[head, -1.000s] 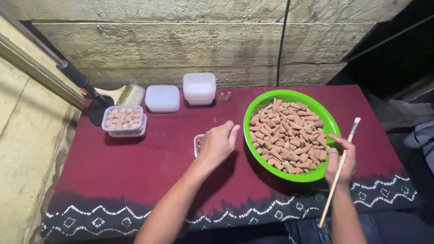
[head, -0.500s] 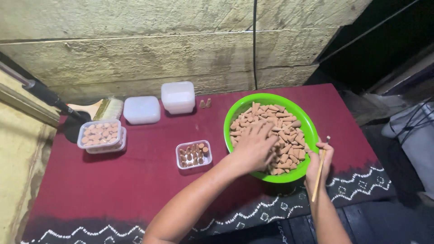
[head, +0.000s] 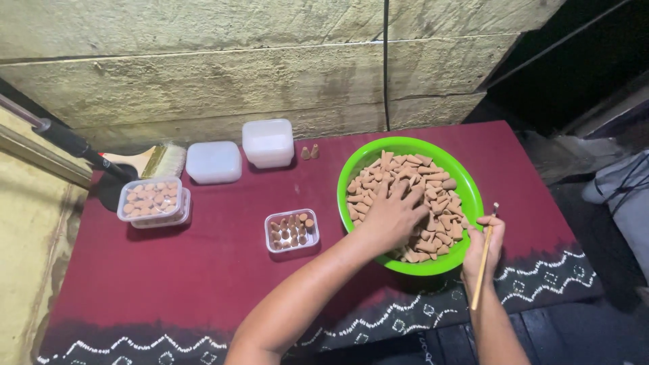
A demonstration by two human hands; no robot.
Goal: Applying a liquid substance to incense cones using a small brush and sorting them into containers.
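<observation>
- Cones (head: 433, 196) piling in green bowl (head: 351, 177), right side; most unpacked.
- Left hand (head: 392, 213) digging in, fingers spread.
- Right hand (head: 483, 247) pinching stick (head: 484, 260).
- Small tray (head: 291, 230) filling; far-left tub (head: 150, 199) sitting full.

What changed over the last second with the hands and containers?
The left hand moved right, from the small clear plastic tray of cones into the round green plastic bowl, and now rests on the brown cones. The right hand kept holding the thin wooden stick at the bowl's rim. The containers and the brush stayed put.
</observation>
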